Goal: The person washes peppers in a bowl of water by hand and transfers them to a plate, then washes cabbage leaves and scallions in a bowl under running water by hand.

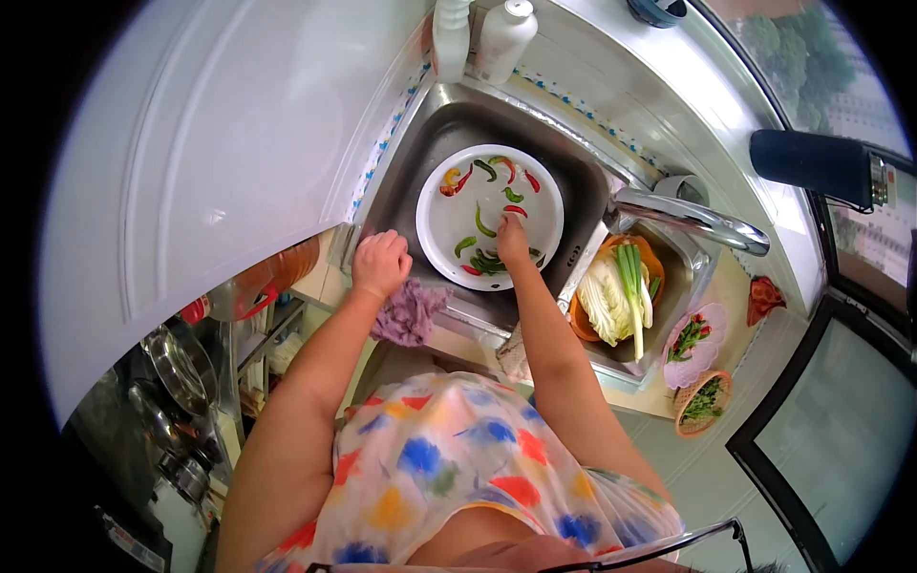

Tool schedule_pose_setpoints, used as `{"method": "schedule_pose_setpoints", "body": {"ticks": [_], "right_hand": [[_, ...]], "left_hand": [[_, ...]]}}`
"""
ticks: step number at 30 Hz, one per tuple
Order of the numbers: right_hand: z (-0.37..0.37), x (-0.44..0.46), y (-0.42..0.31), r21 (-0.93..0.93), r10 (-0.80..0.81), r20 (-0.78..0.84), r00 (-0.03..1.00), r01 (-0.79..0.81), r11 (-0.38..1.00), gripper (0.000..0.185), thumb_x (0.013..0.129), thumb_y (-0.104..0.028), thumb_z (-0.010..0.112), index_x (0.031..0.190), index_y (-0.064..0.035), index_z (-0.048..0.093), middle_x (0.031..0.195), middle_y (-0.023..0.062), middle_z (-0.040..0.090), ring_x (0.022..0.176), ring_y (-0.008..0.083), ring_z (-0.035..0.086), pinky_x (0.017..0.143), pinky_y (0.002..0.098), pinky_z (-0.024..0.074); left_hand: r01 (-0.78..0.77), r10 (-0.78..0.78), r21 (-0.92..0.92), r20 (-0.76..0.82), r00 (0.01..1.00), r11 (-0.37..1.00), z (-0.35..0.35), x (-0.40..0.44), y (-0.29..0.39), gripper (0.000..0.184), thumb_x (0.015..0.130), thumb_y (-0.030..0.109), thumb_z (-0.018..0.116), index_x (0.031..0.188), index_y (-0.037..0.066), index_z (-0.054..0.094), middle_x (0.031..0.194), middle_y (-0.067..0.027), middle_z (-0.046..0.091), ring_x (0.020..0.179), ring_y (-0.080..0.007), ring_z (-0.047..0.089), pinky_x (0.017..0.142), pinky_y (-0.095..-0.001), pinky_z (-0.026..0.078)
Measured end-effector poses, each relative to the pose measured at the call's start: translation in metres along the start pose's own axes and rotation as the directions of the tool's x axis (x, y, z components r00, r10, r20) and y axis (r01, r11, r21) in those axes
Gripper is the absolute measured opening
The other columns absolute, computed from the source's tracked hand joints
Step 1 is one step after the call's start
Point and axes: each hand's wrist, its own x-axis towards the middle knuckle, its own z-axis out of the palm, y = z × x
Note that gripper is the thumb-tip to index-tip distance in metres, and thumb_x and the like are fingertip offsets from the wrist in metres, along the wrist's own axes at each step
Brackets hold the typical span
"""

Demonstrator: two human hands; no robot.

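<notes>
A white basin (432, 202) of water stands in the steel sink (449, 119), with red and green chili peppers (484, 220) floating or lying in it. My right hand (512, 237) reaches into the basin over its right part, just below a red pepper (515, 210); its fingers are bent down and I cannot make out anything in them. My left hand (382, 262) rests on the sink's left front rim, fingers curled, beside a purple cloth (411, 313) that hangs over the edge.
Right of the basin are a chrome faucet (693, 218) and an orange basket (580, 320) holding cabbage (604, 291) and scallions (632, 286). A pink plate (709, 355) and a woven basket (683, 420) hold vegetables. White bottles (504, 40) stand behind the sink.
</notes>
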Motion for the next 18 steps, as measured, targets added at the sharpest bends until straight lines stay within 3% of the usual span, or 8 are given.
{"method": "schedule_pose_setpoints", "body": {"ticks": [4,7,10,13,14,16,18], "right_hand": [[-0.001,-0.004,0.0,0.033,0.043,0.068,0.997,-0.045,0.998,0.028,0.089,-0.026,0.049,0.107,-0.0039,0.046,0.089,0.0238,0.062,0.083,0.0413,0.059,0.073,0.0487,0.0449],[-0.008,-0.008,-0.004,-0.048,0.088,0.097,0.991,-0.084,0.995,0.028,0.088,-0.027,0.052,0.103,-0.0049,0.047,0.089,0.023,0.062,0.083,0.0407,0.059,0.072,0.0483,0.0449],[-0.018,-0.024,-0.012,-0.039,0.034,-0.064,0.997,-0.037,0.999,0.027,0.085,-0.025,0.057,0.1,-0.0049,0.048,0.082,0.02,0.062,0.076,0.0399,0.06,0.07,0.0467,0.0458],[-0.043,-0.027,-0.025,-0.187,0.125,0.119,0.985,-0.101,0.977,0.026,0.082,-0.018,0.061,0.099,-0.0036,0.048,0.087,0.0179,0.06,0.079,0.0377,0.058,0.073,0.0427,0.0464],[-0.046,-0.026,-0.025,-0.176,-0.014,0.007,1.0,0.015,0.984,0.026,0.081,-0.015,0.061,0.1,-0.0032,0.049,0.089,0.0171,0.059,0.082,0.0366,0.057,0.075,0.0414,0.0462],[-0.051,-0.024,-0.03,-0.192,-0.281,-0.216,0.935,0.241,0.951,0.026,0.078,-0.01,0.062,0.1,-0.0025,0.05,0.095,0.0155,0.057,0.088,0.0345,0.055,0.078,0.0389,0.0457],[-0.058,-0.016,-0.047,-0.292,-0.471,-0.255,0.845,0.397,0.87,0.025,0.078,-0.007,0.059,0.102,-0.0027,0.051,0.101,0.015,0.054,0.095,0.034,0.053,0.081,0.0384,0.0447]], "left_hand": [[0.011,-0.011,0.006,-0.004,1.0,1.0,0.0,0.0,0.0,0.009,0.066,0.01,0.057,0.065,0.009,0.048,0.071,-0.0067,0.049,0.071,-0.0257,0.053,0.065,-0.0386,0.042],[0.012,-0.012,0.014,-0.002,1.0,1.0,0.002,-0.001,-0.001,0.009,0.066,0.01,0.057,0.065,0.009,0.048,0.071,-0.0066,0.049,0.071,-0.0257,0.053,0.065,-0.0385,0.042],[0.019,-0.019,0.015,0.001,1.0,1.0,0.0,0.0,0.0,0.009,0.066,0.01,0.057,0.065,0.009,0.048,0.07,-0.0067,0.048,0.07,-0.0257,0.053,0.064,-0.0384,0.042],[0.017,-0.017,0.018,-0.007,1.0,1.0,-0.001,0.0,0.001,0.009,0.066,0.011,0.057,0.065,0.009,0.048,0.07,-0.0069,0.048,0.07,-0.0258,0.053,0.064,-0.0386,0.042],[0.015,-0.015,0.021,-0.01,1.0,1.0,-0.001,0.0,0.0,0.009,0.066,0.011,0.057,0.065,0.009,0.048,0.07,-0.007,0.048,0.07,-0.0258,0.053,0.065,-0.0387,0.042],[0.019,-0.019,0.022,-0.015,1.0,1.0,-0.001,-0.001,0.0,0.009,0.066,0.01,0.057,0.065,0.009,0.048,0.071,-0.0072,0.048,0.07,-0.0259,0.053,0.065,-0.0388,0.042],[0.022,-0.022,0.024,-0.018,1.0,0.999,-0.001,0.0,0.001,0.009,0.066,0.01,0.057,0.065,0.009,0.048,0.071,-0.0073,0.049,0.07,-0.026,0.053,0.065,-0.0389,0.042]]}}
